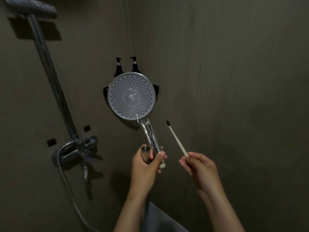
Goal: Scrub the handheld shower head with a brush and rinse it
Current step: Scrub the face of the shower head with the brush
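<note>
The handheld shower head (132, 96) is held up in mid-air in front of the corner of the dark walls (234, 64). Its round grey nozzle face is turned towards the camera, and its chrome handle slants down and to the right into the left hand (145, 163). That hand's fingers are wrapped round the lower end of the handle, with the thumb laid across the front. The handle's white tip sticks out just below the thumb. In the same grasp, on the left side of the handle, sits a threaded metal fitting (145, 148) with its open end upward. It may be the end of a hose, but the dim light leaves this unclear.

Just to the right of the handle, and not touching it, is the brush (175, 138). It is a slim pale stick with a small dark bristle head at its upper end, which is level with the neck of the shower head. The right hand (199, 166) pinches the lower end between thumb and fingertips.

Behind the disc, two dark pump bottles (127, 65) stand on a black corner shelf (156, 88). On the left wall a riser pipe (51, 77) runs down to a mixer valve (78, 149), and a hose (73, 203) hangs from the valve towards the bottom edge of the view.
</note>
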`<act>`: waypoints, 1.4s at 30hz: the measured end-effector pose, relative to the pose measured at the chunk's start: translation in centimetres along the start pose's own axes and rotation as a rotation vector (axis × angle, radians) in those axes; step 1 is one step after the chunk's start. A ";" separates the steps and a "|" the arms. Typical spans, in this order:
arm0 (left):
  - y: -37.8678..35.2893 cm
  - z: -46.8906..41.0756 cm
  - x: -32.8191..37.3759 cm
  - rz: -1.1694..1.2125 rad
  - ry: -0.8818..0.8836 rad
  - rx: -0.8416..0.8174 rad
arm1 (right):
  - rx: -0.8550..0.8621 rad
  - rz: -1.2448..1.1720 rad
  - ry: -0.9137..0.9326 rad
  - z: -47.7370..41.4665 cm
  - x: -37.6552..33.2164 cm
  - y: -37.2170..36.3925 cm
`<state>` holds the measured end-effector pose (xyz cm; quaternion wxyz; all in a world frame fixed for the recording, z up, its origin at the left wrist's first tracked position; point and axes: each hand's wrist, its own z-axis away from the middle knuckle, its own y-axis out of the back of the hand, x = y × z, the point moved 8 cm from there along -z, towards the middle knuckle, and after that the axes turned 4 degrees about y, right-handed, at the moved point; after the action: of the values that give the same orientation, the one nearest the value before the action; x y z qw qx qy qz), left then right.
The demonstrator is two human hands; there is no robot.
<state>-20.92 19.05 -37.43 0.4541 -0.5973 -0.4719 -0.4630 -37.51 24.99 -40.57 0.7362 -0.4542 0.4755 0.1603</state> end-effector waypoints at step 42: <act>-2.2 39.6 -11.4 -0.187 0.394 -0.619 | 0.490 0.755 0.075 38.2 2.6 27.3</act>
<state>-19.55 56.54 -54.71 0.2902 -0.5602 -0.2658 -0.7289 -33.32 70.49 -51.71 0.6941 -0.0668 0.6582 0.2838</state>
